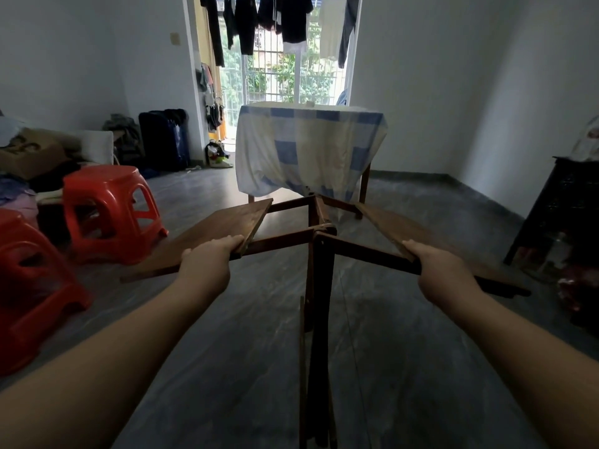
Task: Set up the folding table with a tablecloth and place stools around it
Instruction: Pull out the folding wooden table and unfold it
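While both arms reach forward over the grey floor (246, 367), each hand holds one leaf of a dark brown wooden folding table (319, 254) whose two panels are swung out to either side. Left hand (207, 259): grip curled round the near edge of the left wooden panel (223, 226), fingers lying over the top face, thumb hidden beneath. Right hand (437, 268): grip closed on the near edge of the right wooden panel (385, 223), fingers wrapped under, so the exact pinch is hard to make out. Between the two hands stands the table's central frame, crossed rails meeting at a hinged post, legs running down toward the bottom of the view.

Beyond it, well apart, a second bench on wooden legs stands under a blue-and-cream checked tablecloth (311, 150), draped low on the front side. Two red plastic stools (110, 212) sit at left, one nearer the camera, one farther back, both just beside a heap of clothes and bags. Dark garments (259, 21) hang across the barred balcony doorway (285, 76). A black cabinet (564, 209) stands against the right wall.
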Demonstrator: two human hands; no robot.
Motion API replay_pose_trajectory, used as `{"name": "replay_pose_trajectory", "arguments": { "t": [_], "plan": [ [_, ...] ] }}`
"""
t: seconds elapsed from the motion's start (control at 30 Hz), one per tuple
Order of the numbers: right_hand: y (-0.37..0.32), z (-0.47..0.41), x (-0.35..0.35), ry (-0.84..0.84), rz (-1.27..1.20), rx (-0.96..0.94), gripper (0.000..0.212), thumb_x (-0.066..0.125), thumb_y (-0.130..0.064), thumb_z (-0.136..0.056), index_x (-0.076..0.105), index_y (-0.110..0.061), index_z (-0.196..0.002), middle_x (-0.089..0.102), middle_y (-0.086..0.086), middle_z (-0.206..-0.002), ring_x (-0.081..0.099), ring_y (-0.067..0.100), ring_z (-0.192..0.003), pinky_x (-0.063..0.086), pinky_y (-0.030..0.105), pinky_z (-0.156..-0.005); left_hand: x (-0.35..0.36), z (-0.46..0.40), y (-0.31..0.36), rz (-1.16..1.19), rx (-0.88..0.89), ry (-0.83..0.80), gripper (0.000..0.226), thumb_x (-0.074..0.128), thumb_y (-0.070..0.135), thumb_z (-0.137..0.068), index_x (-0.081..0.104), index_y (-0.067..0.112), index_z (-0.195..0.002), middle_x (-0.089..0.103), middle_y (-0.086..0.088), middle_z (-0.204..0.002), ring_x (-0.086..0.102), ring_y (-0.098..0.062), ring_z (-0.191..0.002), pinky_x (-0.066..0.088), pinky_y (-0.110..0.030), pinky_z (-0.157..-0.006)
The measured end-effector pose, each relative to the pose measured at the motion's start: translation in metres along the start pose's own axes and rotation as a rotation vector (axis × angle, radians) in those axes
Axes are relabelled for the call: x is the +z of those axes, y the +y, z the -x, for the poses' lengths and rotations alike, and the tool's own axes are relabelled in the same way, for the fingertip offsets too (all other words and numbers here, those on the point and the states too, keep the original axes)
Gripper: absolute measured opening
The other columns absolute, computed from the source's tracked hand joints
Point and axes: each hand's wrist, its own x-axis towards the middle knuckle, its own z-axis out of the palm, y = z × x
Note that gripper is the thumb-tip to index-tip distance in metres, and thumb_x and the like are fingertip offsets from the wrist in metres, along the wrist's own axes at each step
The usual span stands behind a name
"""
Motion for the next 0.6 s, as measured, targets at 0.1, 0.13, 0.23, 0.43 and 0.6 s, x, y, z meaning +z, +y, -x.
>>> {"name": "replay_pose_trajectory", "arguments": {
  "t": [0.1,0.13,0.23,0.43,0.6],
  "plan": [
    [0.007,0.0,0.0,0.0,-0.013,0.0,0.069,0.057,0.0,-0.085,0.046,-0.03,-0.146,0.051,-0.005,-0.148,0.048,0.02,-0.135,0.039,0.033,-0.11,0.0,-0.01,0.007,-0.017,0.029,0.003,0.068,0.055,0.005,-0.087,0.043,0.045,-0.141,0.051,0.006,-0.147,0.05,-0.022,-0.132,0.042,-0.055,-0.103],
    [0.009,0.0,0.001,0.003,-0.016,-0.002,0.07,0.057,0.0,-0.084,0.047,-0.029,-0.146,0.051,-0.004,-0.148,0.048,0.02,-0.135,0.039,0.033,-0.11,-0.001,-0.013,0.008,-0.02,0.031,0.003,0.068,0.054,0.004,-0.087,0.043,0.046,-0.141,0.052,0.006,-0.146,0.051,-0.022,-0.131,0.042,-0.055,-0.103],
    [0.009,-0.001,-0.002,0.019,-0.012,-0.012,0.07,0.052,0.002,-0.083,0.047,-0.028,-0.146,0.053,-0.002,-0.146,0.05,0.023,-0.133,0.042,0.035,-0.109,-0.007,-0.019,0.014,-0.043,0.049,0.001,0.067,0.052,0.003,-0.087,0.045,0.047,-0.137,0.055,0.008,-0.143,0.054,-0.023,-0.127,0.045,-0.053,-0.1],
    [-0.032,-0.007,-0.007,0.041,0.074,-0.141,0.068,0.044,0.004,-0.089,0.04,-0.027,-0.149,0.051,0.002,-0.146,0.05,0.026,-0.131,0.041,0.038,-0.106,-0.024,-0.034,0.049,-0.209,0.204,0.041,0.057,0.044,0.002,-0.083,0.055,0.042,-0.122,0.062,0.011,-0.126,0.059,-0.02,-0.114,0.044,-0.046,-0.09],
    [-0.031,-0.018,-0.015,0.039,0.086,-0.147,0.065,0.041,0.003,-0.092,0.042,-0.029,-0.148,0.05,0.0,-0.148,0.048,0.026,-0.134,0.04,0.039,-0.108,-0.045,-0.042,0.042,-0.243,0.183,-0.006,0.062,0.046,-0.002,-0.084,0.055,0.04,-0.128,0.062,0.006,-0.132,0.059,-0.023,-0.117,0.046,-0.048,-0.095]
  ]
}}
